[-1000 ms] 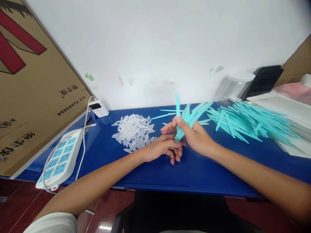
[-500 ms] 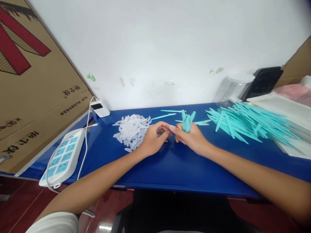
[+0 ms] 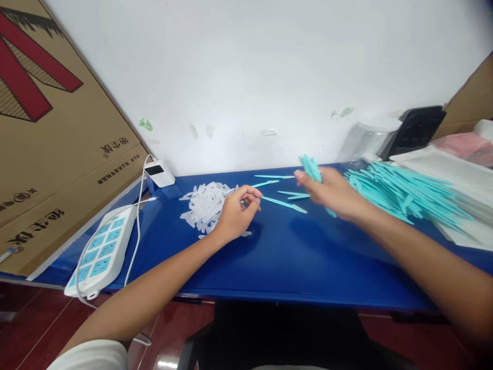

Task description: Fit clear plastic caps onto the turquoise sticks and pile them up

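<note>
Between the thumb and fingers of my left hand [image 3: 238, 211] is the end of a turquoise eyebrow razor [image 3: 285, 204], slim and long, pointing right. My right hand [image 3: 334, 192] is closed around a bundle of similar turquoise razors [image 3: 311, 168], a little blurred. Just left of my left hand lies a heap of small translucent caps [image 3: 206, 205]. Several loose razors [image 3: 274, 177] rest on the blue table beyond and between the hands. To the right of my right hand spreads a large pile of turquoise razors [image 3: 412, 192].
A white power strip [image 3: 102, 252] with a cable and a small white device [image 3: 159, 173] are at left, beside a big cardboard box [image 3: 69, 154]. At the back right stand a clear jar [image 3: 372, 139] and a black object [image 3: 418, 128]. A white wall borders the blue table [image 3: 269, 267].
My hands have parted. The right hand moved right and away from me with its bundle, while the left shifted slightly left, a single razor now showing in its fingers.
</note>
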`<state>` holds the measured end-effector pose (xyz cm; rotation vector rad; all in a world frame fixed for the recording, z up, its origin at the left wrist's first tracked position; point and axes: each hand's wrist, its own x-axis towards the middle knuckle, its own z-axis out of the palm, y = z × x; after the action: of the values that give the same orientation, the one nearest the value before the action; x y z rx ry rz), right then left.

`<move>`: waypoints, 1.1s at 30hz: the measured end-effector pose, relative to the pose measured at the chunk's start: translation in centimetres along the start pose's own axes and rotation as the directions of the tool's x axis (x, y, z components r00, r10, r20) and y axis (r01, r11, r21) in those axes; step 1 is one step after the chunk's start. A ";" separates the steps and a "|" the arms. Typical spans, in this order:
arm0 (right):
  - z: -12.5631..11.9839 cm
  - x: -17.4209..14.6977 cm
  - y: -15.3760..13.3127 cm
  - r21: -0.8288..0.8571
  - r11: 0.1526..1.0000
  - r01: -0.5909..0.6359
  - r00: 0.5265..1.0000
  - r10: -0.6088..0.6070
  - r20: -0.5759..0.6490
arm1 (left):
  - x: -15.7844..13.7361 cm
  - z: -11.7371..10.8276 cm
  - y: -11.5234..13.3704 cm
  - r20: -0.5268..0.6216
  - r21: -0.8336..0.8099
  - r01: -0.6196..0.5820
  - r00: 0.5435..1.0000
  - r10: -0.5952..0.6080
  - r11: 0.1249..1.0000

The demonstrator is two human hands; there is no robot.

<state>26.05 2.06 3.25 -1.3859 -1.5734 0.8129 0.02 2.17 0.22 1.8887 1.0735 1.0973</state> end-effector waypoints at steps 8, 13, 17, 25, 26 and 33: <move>-8.8 4.0 4.8 -0.781 0.545 -0.306 0.952 0.147 -0.270 | -0.3 0.2 0.0 0.112 0.040 -0.005 0.994 0.001 0.999; -8.0 4.0 6.2 -0.836 0.453 -0.310 0.950 0.183 -0.253 | -0.4 0.1 0.2 0.152 0.064 -0.039 0.988 0.029 0.997; -7.6 4.0 6.4 -0.887 0.381 -0.261 0.961 0.189 -0.202 | -0.3 -0.2 0.4 0.155 0.204 -0.108 0.985 0.077 0.973; -7.9 4.0 6.2 -0.926 0.365 0.091 0.996 -0.057 0.076 | 0.2 -0.4 -1.3 0.278 0.519 -0.408 0.912 0.303 0.751; -7.8 4.1 6.3 -0.888 0.408 0.211 0.978 -0.084 0.193 | 0.2 -0.4 -1.6 0.302 0.525 -0.431 0.901 0.313 0.734; -4.7 3.8 7.0 -0.709 0.561 0.426 0.874 -0.053 0.484 | 1.1 0.3 -2.7 0.436 0.520 -0.422 0.879 0.194 0.742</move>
<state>33.17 6.66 -0.35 -1.5792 -2.6276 0.1651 -0.17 4.19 -1.85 2.7424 0.9763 0.5461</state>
